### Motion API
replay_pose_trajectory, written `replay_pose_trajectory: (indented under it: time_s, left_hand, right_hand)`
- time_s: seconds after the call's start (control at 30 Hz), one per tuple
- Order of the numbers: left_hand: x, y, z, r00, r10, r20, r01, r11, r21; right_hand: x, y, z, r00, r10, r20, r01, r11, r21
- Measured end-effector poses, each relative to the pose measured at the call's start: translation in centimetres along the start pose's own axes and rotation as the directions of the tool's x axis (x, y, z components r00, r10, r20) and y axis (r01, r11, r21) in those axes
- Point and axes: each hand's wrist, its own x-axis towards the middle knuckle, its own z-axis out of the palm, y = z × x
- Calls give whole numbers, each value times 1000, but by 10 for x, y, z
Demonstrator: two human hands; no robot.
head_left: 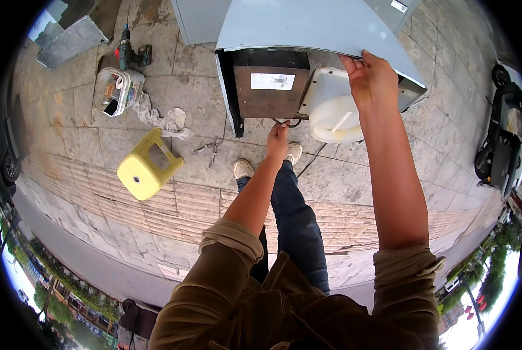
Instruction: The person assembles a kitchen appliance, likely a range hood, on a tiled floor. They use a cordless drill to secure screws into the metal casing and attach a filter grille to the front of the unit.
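A pale blue-grey metal housing point(307, 26) stands before me with its near side uncovered. Inside it sit a brown metal box point(243, 99) bearing a white label and a round white plastic duct point(336, 119). My right hand point(373, 81) is closed on the upper edge of the housing, thumb on top and fingers beneath. Low at the brown box, my left hand point(277, 140) pinches a black cable point(296, 123) that loops under the box. The fingertips of that hand are small in view, and part of the cable is hidden behind them.
A yellow plastic stool point(141, 175) lies tipped at the left. Beyond it are a tool bucket point(124, 87), a cordless drill point(129, 52), a grey rag point(164, 119) and pliers-like tools point(209, 150). A parked scooter point(503, 134) stands far right. Paving slabs lie underfoot.
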Motion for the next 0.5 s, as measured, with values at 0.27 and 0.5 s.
replay_pose_trajectory:
  time_s: [0.27, 0.5]
  left_hand:
    - [-29, 60, 27, 958, -5, 285, 181, 784, -594]
    - [-58, 60, 13, 947, -18, 319, 145, 913, -381]
  right_hand:
    - [59, -13, 8, 996, 26, 91, -18, 996, -84]
    - [99, -31, 34, 975, 64, 211, -1, 959, -284]
